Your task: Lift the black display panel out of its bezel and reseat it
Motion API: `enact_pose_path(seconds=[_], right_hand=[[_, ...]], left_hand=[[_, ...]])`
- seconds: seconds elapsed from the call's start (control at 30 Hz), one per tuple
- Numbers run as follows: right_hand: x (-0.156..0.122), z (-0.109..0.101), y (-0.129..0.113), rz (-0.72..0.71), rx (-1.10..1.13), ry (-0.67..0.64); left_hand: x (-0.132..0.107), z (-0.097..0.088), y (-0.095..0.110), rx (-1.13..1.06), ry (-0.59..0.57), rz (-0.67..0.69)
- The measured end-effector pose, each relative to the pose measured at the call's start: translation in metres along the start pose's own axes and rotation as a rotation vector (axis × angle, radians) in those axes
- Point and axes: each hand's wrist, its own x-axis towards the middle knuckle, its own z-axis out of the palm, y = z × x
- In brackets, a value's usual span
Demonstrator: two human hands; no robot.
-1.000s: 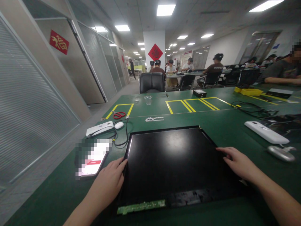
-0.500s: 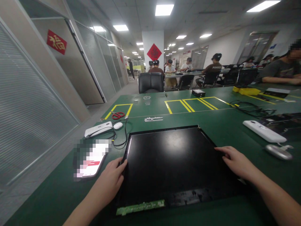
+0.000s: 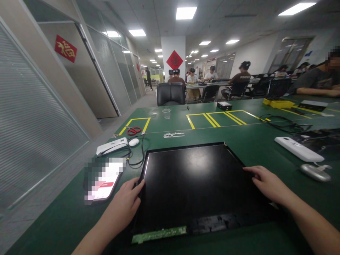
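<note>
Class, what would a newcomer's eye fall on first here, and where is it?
A large black display panel dominates the near middle of the green table, with the left hand and right hand at its opposite side edges. Left of it lies a brightly lit smartphone. In the background, a red diamond-shaped sign stands out on a white pillar.

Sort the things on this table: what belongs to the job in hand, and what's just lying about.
Likely part of the job:
- black screen, with the left hand and right hand at its sides
- green strip along its near edge

Seemingly just lying about:
- phone
- scissors
- clear cup
- yellow tray
</note>
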Motion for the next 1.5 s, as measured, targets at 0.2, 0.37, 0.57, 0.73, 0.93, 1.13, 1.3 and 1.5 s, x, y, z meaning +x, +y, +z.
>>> enact_pose_path(seconds=[0.2, 0.37, 0.57, 0.73, 0.93, 1.13, 1.3, 1.5], right_hand=[[-0.001, 0.0, -0.003, 0.023, -0.033, -0.015], [-0.001, -0.001, -0.004, 0.065, -0.047, -0.016], [-0.001, -0.004, -0.003, 0.067, -0.013, -0.005], [-0.001, -0.005, -0.005, 0.047, 0.021, 0.026], [-0.003, -0.004, -0.003, 0.042, 0.046, 0.061], [-0.004, -0.005, -0.006, 0.079, 0.027, 0.053], [-0.003, -0.002, -0.005, 0.076, 0.009, 0.092], [-0.002, -0.002, -0.002, 0.078, -0.002, 0.089]], left_hand=[[0.001, -0.003, -0.004, -0.059, 0.043, -0.003], [0.003, 0.011, -0.018, -0.062, 0.151, -0.042], [0.008, 0.017, -0.025, -0.002, 0.153, -0.028], [0.012, 0.011, -0.025, -0.077, 0.176, 0.008], [0.012, 0.001, -0.017, -0.36, 0.198, -0.049], [0.008, -0.019, 0.004, -0.828, 0.239, -0.287], [0.006, -0.02, 0.014, -1.32, 0.163, -0.616], [0.003, -0.023, 0.03, -1.632, 0.128, -0.712]])
